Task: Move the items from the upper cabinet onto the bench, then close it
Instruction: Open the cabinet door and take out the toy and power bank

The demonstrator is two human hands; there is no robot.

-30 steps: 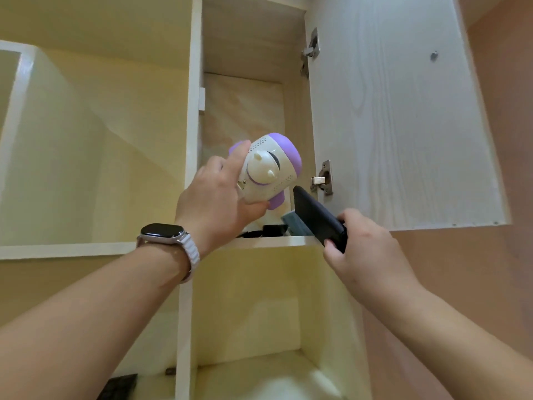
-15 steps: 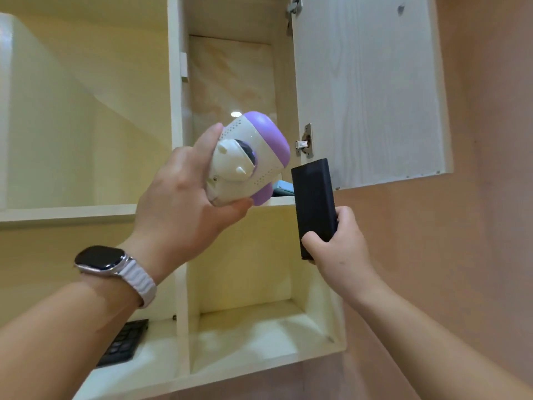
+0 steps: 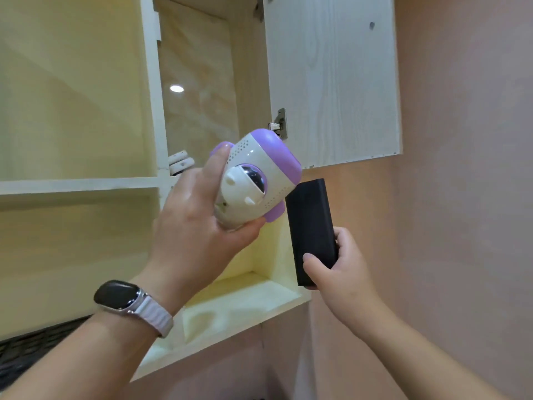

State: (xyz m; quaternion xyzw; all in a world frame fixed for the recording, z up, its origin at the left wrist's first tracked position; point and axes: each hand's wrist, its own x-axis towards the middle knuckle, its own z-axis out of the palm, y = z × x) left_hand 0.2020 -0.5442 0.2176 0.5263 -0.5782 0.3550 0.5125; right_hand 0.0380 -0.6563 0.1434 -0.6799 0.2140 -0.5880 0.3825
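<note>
Below the open cabinet door (image 3: 331, 79), the left hand (image 3: 196, 226) grips a purple-and-white toy (image 3: 256, 180); the right hand (image 3: 337, 272) clasps a black box (image 3: 311, 226). Both are out but undelivered; the desk is unseen, and closing remains.

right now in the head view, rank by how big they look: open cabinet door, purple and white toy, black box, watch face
1. Cabinet door, largest though farthest.
2. Purple and white toy in the left hand.
3. Black box in the right hand; close to the toy, partly covered, so unsure.
4. Watch face, smallest.
</note>
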